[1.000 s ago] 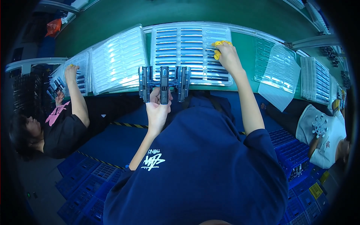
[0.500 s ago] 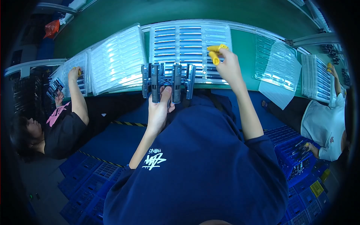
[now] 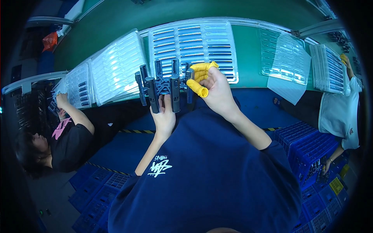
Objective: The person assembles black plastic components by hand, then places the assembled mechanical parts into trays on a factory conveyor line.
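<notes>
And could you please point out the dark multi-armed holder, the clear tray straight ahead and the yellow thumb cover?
Dark multi-armed holder (image 3: 164,85): head view, on its central hub.
Clear tray straight ahead (image 3: 233,54): head view, on its right rim.
Yellow thumb cover (image 3: 196,88): head view, on the middle of its side.

The green bench (image 3: 175,9) spreads across twelve o'clock. At ten lies a pile of clear trays (image 3: 118,66), with a smaller tray (image 3: 70,82) beside it between nine and ten; farther out at ten is an orange bag (image 3: 49,42). A co-worker in black (image 3: 75,141) is at nine. Striped tape (image 3: 136,131) crosses the blue floor (image 3: 120,149) between eight and nine; blue crates (image 3: 87,178) sit toward eight. At two, a translucent sheet (image 3: 289,83) overlaps a clear tray (image 3: 268,54) and juts past the bench's front edge. Between two and three stands a tray stack (image 3: 330,73); at three, a co-worker in a light top (image 3: 338,110). A slotted blue crate (image 3: 299,143) stands between three and four, a yellow patch (image 3: 336,186) at four.
</notes>
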`<action>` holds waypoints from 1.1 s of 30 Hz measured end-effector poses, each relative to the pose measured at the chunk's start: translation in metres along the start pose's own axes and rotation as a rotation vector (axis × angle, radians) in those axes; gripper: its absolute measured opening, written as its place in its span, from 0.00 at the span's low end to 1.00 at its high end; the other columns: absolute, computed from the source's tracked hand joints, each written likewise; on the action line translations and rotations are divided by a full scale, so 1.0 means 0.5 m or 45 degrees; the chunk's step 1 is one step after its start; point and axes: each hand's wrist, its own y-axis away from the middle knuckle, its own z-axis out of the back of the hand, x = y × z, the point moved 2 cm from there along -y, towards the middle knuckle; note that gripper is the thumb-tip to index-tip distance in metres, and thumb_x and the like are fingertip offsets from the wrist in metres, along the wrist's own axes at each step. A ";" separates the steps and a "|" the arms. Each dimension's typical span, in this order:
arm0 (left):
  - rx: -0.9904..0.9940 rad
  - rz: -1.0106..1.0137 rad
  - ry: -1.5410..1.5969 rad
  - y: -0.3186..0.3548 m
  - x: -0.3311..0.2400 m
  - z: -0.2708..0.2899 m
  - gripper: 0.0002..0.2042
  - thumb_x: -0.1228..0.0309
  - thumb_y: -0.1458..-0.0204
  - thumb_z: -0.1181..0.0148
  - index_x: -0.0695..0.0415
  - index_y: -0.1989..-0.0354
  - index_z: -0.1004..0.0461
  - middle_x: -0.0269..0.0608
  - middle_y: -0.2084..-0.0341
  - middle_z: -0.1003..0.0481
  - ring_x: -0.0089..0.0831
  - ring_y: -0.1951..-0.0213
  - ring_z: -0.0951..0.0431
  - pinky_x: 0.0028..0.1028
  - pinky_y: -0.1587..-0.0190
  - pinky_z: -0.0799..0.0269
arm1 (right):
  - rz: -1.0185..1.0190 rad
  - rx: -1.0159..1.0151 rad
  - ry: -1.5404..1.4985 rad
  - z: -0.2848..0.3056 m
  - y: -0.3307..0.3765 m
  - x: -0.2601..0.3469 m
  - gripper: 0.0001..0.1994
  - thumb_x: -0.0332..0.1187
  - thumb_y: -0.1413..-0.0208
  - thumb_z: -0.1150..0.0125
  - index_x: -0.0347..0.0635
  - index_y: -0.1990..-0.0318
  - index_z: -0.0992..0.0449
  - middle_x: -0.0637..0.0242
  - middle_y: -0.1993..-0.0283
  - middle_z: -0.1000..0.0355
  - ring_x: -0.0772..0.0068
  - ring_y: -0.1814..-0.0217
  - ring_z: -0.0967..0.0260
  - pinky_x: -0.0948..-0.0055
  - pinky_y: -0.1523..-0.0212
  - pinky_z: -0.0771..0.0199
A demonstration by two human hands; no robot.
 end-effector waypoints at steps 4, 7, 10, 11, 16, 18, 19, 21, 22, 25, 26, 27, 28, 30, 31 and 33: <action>-0.023 -0.122 -0.026 0.003 -0.001 0.000 0.07 0.75 0.43 0.52 0.68 0.68 0.32 0.37 0.76 0.31 0.16 0.75 0.35 0.20 0.70 0.36 | -0.004 0.048 0.008 -0.002 0.001 0.007 0.18 0.23 0.53 0.37 0.35 0.54 0.35 0.66 0.61 0.34 0.78 0.62 0.33 0.80 0.60 0.31; -0.001 -0.156 -0.072 0.006 0.005 0.007 0.07 0.73 0.43 0.52 0.67 0.65 0.32 0.38 0.74 0.29 0.17 0.73 0.33 0.19 0.69 0.36 | -0.044 0.103 -0.042 -0.006 0.004 0.004 0.19 0.22 0.51 0.38 0.36 0.52 0.36 0.66 0.59 0.34 0.78 0.59 0.34 0.80 0.57 0.31; 0.051 -0.156 -0.197 0.005 0.021 0.023 0.07 0.72 0.43 0.52 0.65 0.64 0.33 0.40 0.72 0.26 0.16 0.73 0.32 0.16 0.70 0.36 | -0.060 0.147 -0.081 -0.014 0.007 0.003 0.19 0.22 0.50 0.40 0.36 0.51 0.36 0.66 0.57 0.33 0.78 0.55 0.34 0.80 0.53 0.32; 0.073 -0.118 -0.295 0.005 0.025 0.027 0.06 0.73 0.44 0.51 0.64 0.66 0.33 0.39 0.73 0.26 0.16 0.74 0.33 0.16 0.71 0.36 | -0.042 0.154 -0.118 -0.017 0.008 0.004 0.19 0.21 0.50 0.40 0.36 0.51 0.36 0.66 0.56 0.34 0.78 0.54 0.34 0.80 0.53 0.33; 0.053 -0.161 -0.290 0.007 0.021 0.026 0.04 0.75 0.46 0.50 0.63 0.69 0.34 0.38 0.73 0.27 0.15 0.75 0.33 0.15 0.73 0.37 | -0.034 0.138 -0.152 -0.021 0.012 0.000 0.18 0.21 0.50 0.41 0.35 0.50 0.36 0.66 0.55 0.34 0.79 0.54 0.35 0.80 0.52 0.34; 0.043 -0.169 -0.292 0.007 0.021 0.019 0.04 0.75 0.45 0.50 0.64 0.68 0.34 0.38 0.73 0.27 0.16 0.75 0.33 0.16 0.72 0.37 | -0.036 0.126 -0.160 -0.025 0.014 -0.007 0.18 0.20 0.50 0.41 0.34 0.50 0.36 0.66 0.54 0.34 0.79 0.54 0.35 0.80 0.53 0.34; -0.020 -0.290 -0.182 0.006 0.009 0.012 0.07 0.74 0.44 0.50 0.65 0.72 0.32 0.34 0.80 0.31 0.14 0.79 0.36 0.17 0.77 0.43 | 0.005 0.092 -0.147 -0.026 0.013 -0.010 0.19 0.20 0.49 0.41 0.34 0.50 0.36 0.66 0.54 0.34 0.79 0.55 0.35 0.81 0.53 0.33; -0.097 -0.408 -0.181 0.007 -0.012 0.013 0.12 0.73 0.43 0.50 0.64 0.78 0.30 0.30 0.85 0.34 0.14 0.82 0.38 0.19 0.80 0.46 | 0.046 0.058 -0.132 -0.025 0.010 -0.012 0.19 0.20 0.49 0.42 0.34 0.49 0.36 0.66 0.54 0.34 0.79 0.55 0.35 0.81 0.53 0.33; -0.098 -0.407 -0.179 0.007 -0.009 0.013 0.12 0.73 0.43 0.50 0.64 0.78 0.30 0.30 0.85 0.34 0.14 0.82 0.38 0.19 0.80 0.46 | 0.036 0.070 -0.113 -0.021 0.007 -0.013 0.20 0.21 0.49 0.42 0.34 0.48 0.36 0.65 0.53 0.34 0.79 0.54 0.35 0.81 0.53 0.33; -0.058 -0.314 -0.081 0.009 -0.002 0.013 0.11 0.73 0.43 0.50 0.64 0.78 0.31 0.29 0.84 0.33 0.13 0.81 0.38 0.18 0.79 0.45 | 0.035 0.101 -0.112 -0.018 0.002 -0.011 0.22 0.21 0.49 0.42 0.34 0.46 0.37 0.65 0.52 0.34 0.78 0.53 0.35 0.79 0.52 0.32; -0.084 -0.241 -0.017 0.011 -0.004 0.013 0.11 0.72 0.43 0.49 0.64 0.77 0.31 0.29 0.84 0.33 0.13 0.80 0.38 0.18 0.78 0.45 | 0.045 0.096 -0.094 -0.019 0.002 -0.012 0.22 0.22 0.49 0.41 0.34 0.46 0.37 0.65 0.51 0.34 0.78 0.52 0.34 0.79 0.51 0.32; -0.108 -0.168 0.051 0.012 -0.004 0.014 0.11 0.72 0.43 0.49 0.63 0.77 0.32 0.29 0.83 0.33 0.13 0.80 0.37 0.18 0.77 0.44 | 0.056 0.090 -0.072 -0.020 0.003 -0.014 0.22 0.22 0.49 0.40 0.34 0.46 0.37 0.64 0.51 0.34 0.77 0.51 0.34 0.78 0.51 0.32; -0.112 -0.168 0.054 0.013 -0.006 0.015 0.11 0.72 0.43 0.49 0.63 0.77 0.32 0.29 0.83 0.33 0.13 0.80 0.37 0.18 0.77 0.44 | 0.056 0.095 -0.070 -0.022 0.003 -0.015 0.22 0.22 0.49 0.40 0.34 0.46 0.37 0.64 0.51 0.34 0.77 0.51 0.34 0.78 0.51 0.32; -0.062 -0.184 0.047 0.015 -0.010 0.017 0.10 0.72 0.43 0.49 0.63 0.75 0.32 0.30 0.81 0.32 0.13 0.78 0.37 0.17 0.76 0.43 | 0.031 0.041 -0.109 -0.023 0.006 -0.015 0.21 0.22 0.50 0.39 0.35 0.47 0.36 0.65 0.51 0.34 0.77 0.52 0.34 0.78 0.51 0.31; -0.062 -0.185 0.050 0.013 -0.009 0.018 0.10 0.72 0.43 0.49 0.63 0.75 0.32 0.30 0.81 0.32 0.13 0.78 0.37 0.17 0.76 0.43 | 0.032 0.041 -0.106 -0.023 0.007 -0.015 0.21 0.22 0.50 0.39 0.35 0.47 0.36 0.65 0.51 0.34 0.77 0.52 0.34 0.78 0.51 0.31; -0.098 -0.195 0.157 0.008 -0.006 0.023 0.10 0.71 0.42 0.50 0.63 0.74 0.32 0.30 0.79 0.32 0.14 0.77 0.37 0.17 0.75 0.42 | 0.059 -0.037 -0.144 -0.021 0.009 -0.013 0.19 0.22 0.50 0.39 0.34 0.49 0.34 0.65 0.54 0.32 0.76 0.54 0.33 0.77 0.52 0.31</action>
